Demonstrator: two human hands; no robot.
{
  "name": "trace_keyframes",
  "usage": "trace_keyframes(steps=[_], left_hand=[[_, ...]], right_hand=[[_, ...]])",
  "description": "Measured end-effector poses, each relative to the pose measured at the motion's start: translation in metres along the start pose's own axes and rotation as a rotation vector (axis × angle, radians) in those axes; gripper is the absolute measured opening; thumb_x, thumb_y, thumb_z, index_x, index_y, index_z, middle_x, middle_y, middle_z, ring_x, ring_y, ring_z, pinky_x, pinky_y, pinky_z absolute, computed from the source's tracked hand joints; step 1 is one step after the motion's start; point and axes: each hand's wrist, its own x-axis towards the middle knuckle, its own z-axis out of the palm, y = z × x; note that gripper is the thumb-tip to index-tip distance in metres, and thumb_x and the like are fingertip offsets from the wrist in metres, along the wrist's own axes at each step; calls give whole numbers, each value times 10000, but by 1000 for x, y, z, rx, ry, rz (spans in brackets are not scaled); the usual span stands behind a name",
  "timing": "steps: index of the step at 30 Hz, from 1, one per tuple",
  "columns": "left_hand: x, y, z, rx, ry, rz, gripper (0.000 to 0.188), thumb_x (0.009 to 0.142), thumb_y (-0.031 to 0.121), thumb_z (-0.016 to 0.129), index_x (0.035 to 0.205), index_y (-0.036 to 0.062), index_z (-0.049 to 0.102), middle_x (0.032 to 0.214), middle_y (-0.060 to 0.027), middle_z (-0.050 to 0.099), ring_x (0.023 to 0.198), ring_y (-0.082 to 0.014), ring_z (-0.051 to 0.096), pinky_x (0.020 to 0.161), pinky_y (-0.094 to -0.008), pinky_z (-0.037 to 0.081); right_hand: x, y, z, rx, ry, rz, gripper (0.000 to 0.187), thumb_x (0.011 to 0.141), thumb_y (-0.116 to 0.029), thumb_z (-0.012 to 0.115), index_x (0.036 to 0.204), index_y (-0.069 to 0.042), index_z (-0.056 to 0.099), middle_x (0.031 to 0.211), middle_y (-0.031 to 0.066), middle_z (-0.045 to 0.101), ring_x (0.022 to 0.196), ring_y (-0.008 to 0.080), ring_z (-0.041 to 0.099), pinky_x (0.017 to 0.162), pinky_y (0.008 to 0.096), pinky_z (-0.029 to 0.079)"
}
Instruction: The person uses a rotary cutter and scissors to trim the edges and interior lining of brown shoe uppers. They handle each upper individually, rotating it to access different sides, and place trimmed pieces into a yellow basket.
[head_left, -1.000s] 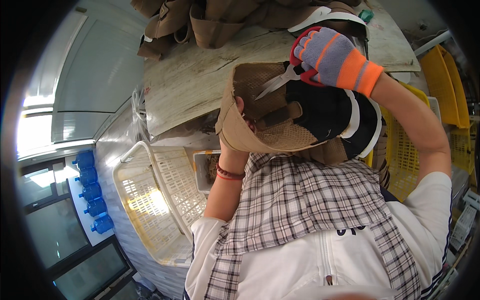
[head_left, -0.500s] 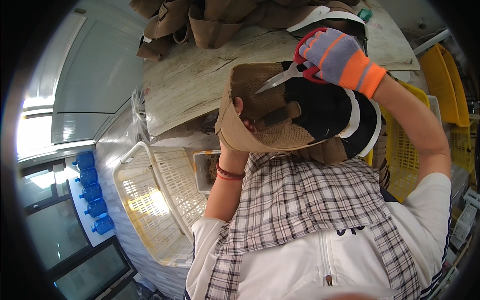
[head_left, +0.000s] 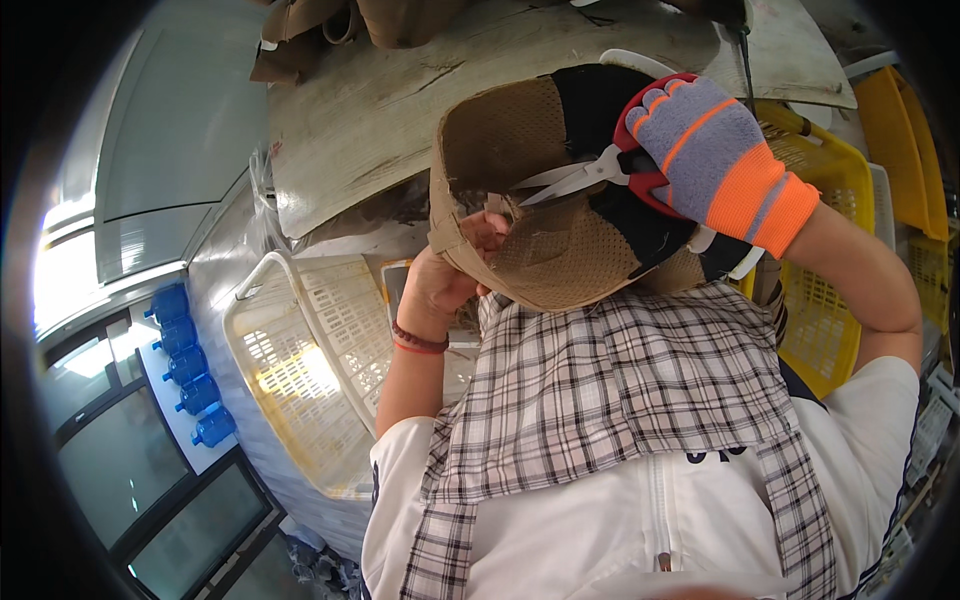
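A brown and black cap (head_left: 505,130) with a mesh lining is held up in front of my chest, its hollow side facing me. My bare left hand (head_left: 452,268) grips its left lower edge, thumb and fingers closed on the fabric. In an orange and grey knit glove, my right hand (head_left: 708,150) is closed round the red handles of a pair of scissors (head_left: 598,172). The parted blades point left into the cap's hollow, their tips close to my left fingertips. Whether any thread lies between the blades is too small to tell.
Beyond the cap is a worn wooden table (head_left: 370,130) with more brown fabric pieces (head_left: 400,20) at its far edge. A white plastic basket (head_left: 300,360) stands at left, yellow crates (head_left: 825,310) at right. Blue water jugs (head_left: 187,368) line the far left.
The scissor blades have opened wider, and the right hand has moved slightly down and right. The cap has tilted. My left hand has shifted left, with more of its fingers showing.
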Motion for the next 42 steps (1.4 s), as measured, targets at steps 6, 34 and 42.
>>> trace_keyframes(steps=[6, 34, 42], left_hand=[[0, -13, 0, 56, 79, -43, 136, 823, -46, 636, 950, -1, 652, 862, -53, 661, 786, -151, 652, 732, -271, 547], [4, -27, -9, -61, 143, 96, 212, 847, 32, 655, 1045, -41, 637, 947, -106, 671, 827, -198, 668, 780, -329, 566], [6, -27, -6, -49, 155, 101, 223, 830, -1, 661, 1047, -41, 634, 931, -104, 670, 813, -201, 666, 774, -328, 566]], right_hand=[[1, -3, -3, 44, -52, -43, 541, 651, -268, 787, 1112, -53, 604, 1004, 106, 606, 964, 259, 589, 857, 353, 468], [21, -10, -13, -35, -168, -113, 544, 627, -251, 795, 1102, -67, 607, 945, 93, 605, 887, 247, 598, 760, 353, 486], [16, -1, -12, -1, 3, -151, 353, 684, -207, 765, 1004, -98, 665, 822, 92, 662, 776, 235, 668, 680, 330, 537]])
